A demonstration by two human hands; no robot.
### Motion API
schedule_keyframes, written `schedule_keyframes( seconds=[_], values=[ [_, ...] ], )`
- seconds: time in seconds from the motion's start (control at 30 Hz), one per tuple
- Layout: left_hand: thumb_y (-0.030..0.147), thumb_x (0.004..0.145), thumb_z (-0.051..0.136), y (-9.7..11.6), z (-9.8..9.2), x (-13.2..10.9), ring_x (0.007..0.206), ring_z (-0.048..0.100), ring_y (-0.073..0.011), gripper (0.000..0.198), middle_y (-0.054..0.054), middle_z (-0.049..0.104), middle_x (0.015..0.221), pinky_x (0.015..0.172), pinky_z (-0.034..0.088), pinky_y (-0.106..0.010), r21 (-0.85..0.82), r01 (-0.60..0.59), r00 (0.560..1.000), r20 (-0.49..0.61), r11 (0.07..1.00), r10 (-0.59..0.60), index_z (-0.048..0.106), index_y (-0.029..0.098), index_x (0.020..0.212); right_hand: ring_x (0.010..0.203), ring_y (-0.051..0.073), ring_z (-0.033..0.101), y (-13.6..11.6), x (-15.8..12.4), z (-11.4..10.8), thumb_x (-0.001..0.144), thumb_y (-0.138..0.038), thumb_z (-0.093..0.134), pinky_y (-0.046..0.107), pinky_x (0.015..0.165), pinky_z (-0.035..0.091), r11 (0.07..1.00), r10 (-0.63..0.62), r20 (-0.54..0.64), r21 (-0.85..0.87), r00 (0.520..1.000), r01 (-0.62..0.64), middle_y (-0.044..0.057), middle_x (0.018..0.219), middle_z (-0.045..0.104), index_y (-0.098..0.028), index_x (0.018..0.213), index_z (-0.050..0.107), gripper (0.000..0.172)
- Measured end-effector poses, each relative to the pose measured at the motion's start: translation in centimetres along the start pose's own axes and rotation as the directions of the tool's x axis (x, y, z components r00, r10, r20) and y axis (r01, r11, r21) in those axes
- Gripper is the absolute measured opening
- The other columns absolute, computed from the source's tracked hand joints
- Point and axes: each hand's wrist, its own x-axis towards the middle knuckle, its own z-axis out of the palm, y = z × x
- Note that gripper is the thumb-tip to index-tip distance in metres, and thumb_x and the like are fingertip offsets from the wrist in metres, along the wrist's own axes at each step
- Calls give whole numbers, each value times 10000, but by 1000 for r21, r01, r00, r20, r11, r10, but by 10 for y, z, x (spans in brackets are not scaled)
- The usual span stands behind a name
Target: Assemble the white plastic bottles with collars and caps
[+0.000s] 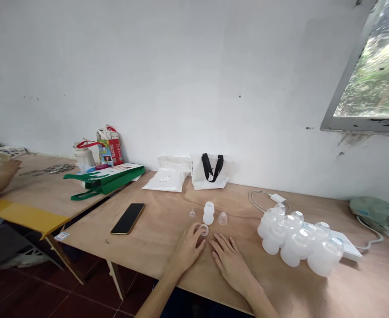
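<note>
On the wooden table, the fingertips of my left hand (188, 247) reach the left edge of a translucent screw ring (204, 230); its fingers are apart and not wrapped round it. My right hand (229, 263) lies flat and open on the table, holding nothing, just right of the ring. Beyond the hands a frosted baby bottle body (208, 213) stands upright without a top. A clear bottle nipple (192, 213) sits to its left, and a clear domed cap (222, 218) to its right.
Several capped bottles (295, 238) stand grouped at right, by a white box (346, 245) and a cable with a white adapter (278, 198). A phone (127, 219) lies left. White packages (168, 174) and a black-handled bag (209, 174) rest by the wall. Another person's hand (5, 172) shows far left.
</note>
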Motion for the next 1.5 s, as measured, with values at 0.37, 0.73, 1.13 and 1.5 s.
schedule_keyframes(
  seconds=[0.37,0.73,1.13,1.5],
  values=[
    [354,968,576,-15,-9,8,1533,247,-325,634,-98,222,1679,1205,300,-538,148,237,971,-18,960,-237,347,298,1557,1444,302,445,1,-1,3,1046,-281,397,582,1179,359,1000,-3,-6,14,1000,3,85,1545,510,-257,1433,571,425],
    [466,858,714,-2,-30,47,1559,74,-419,794,-118,112,1707,1185,187,-656,196,329,895,249,924,-371,366,340,1560,1462,285,417,-2,-1,-3,1056,-288,375,575,1205,322,999,13,26,35,1000,-14,82,1570,477,-241,1460,538,439],
    [434,805,778,-13,-18,56,1268,530,-332,374,-120,492,1368,1082,429,-425,98,265,944,175,959,-279,722,234,1115,1445,289,442,2,-1,2,1049,-288,388,570,1190,349,1000,0,0,16,1000,0,78,1545,511,-257,1438,562,427],
    [388,864,703,-10,-31,65,1106,582,-308,230,-89,668,1132,989,441,-421,115,183,951,229,976,-206,697,201,999,1447,293,439,0,-1,0,1048,-274,384,581,1186,351,1000,-2,6,17,1000,2,83,1547,507,-245,1433,563,426]
  ],
)
